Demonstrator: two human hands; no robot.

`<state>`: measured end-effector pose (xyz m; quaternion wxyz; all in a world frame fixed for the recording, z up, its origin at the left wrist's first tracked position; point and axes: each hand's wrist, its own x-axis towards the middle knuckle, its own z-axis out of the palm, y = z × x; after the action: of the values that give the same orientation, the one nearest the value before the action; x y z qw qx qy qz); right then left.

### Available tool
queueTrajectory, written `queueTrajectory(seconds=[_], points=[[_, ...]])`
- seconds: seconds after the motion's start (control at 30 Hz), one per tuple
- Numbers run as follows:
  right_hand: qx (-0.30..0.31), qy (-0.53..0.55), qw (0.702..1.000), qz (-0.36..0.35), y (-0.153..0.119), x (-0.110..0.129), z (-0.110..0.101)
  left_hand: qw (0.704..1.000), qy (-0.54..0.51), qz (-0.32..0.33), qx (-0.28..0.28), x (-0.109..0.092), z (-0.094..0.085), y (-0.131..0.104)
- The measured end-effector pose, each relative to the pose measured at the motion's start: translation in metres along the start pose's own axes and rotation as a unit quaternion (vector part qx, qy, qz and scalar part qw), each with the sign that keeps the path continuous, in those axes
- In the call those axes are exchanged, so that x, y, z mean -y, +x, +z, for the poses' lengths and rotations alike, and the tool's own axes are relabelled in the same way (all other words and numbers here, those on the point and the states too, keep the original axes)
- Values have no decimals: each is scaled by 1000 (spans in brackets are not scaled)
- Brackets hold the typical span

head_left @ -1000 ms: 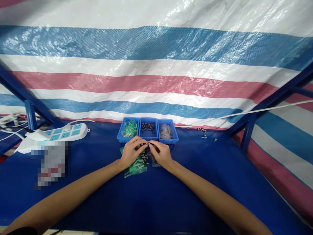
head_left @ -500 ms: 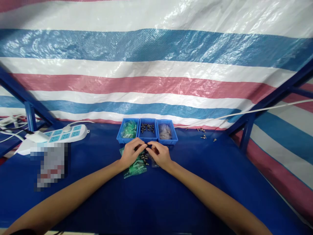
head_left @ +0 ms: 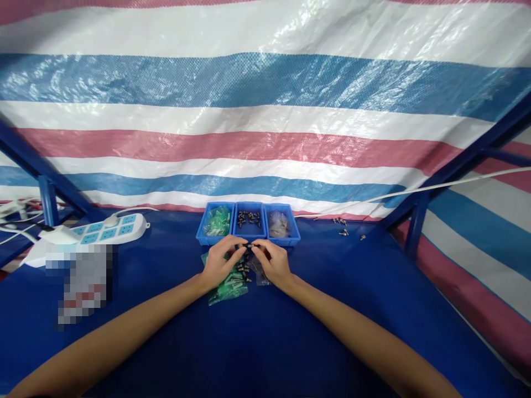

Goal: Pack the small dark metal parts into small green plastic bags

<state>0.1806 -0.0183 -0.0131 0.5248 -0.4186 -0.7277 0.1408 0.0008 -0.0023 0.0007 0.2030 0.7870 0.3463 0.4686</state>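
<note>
A small dark part (head_left: 249,246) is pinched between my two hands, just in front of the blue bins. My left hand (head_left: 222,261) grips its left end and my right hand (head_left: 274,262) its right end. Beneath and between the hands lie a green bag with clear pieces (head_left: 231,287), several small metal-and-black fittings (head_left: 244,268) and a clear plastic bag (head_left: 260,275). Behind them stand three joined bins: green bagged pieces (head_left: 218,221) at left, loose dark fittings (head_left: 249,218) in the middle, clear bags (head_left: 279,224) at right.
A white power strip (head_left: 103,232) with plugs and cables lies at the left, a pixelated item (head_left: 87,282) before it. Several loose fittings (head_left: 343,232) rest at the right rear of the blue table (head_left: 257,342). Striped sheeting hangs behind, between blue frame bars (head_left: 452,166).
The fingertips of my hands have moved slightly apart, and more of the dark part shows between them. The whole view has shifted slightly.
</note>
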Motion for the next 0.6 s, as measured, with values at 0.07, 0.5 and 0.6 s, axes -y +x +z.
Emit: queueTrajectory(seconds=[0.07,0.5,0.6], points=[[4,4,1000,2,0,0,0,1000,1,14,4,1,1,0],[24,12,999,-33,2,-1,-1,1000,16,19,-19,-2,0,0],[15,14,1000,-23,3,2,-3,1000,8,4,-29,-3,1,-1]])
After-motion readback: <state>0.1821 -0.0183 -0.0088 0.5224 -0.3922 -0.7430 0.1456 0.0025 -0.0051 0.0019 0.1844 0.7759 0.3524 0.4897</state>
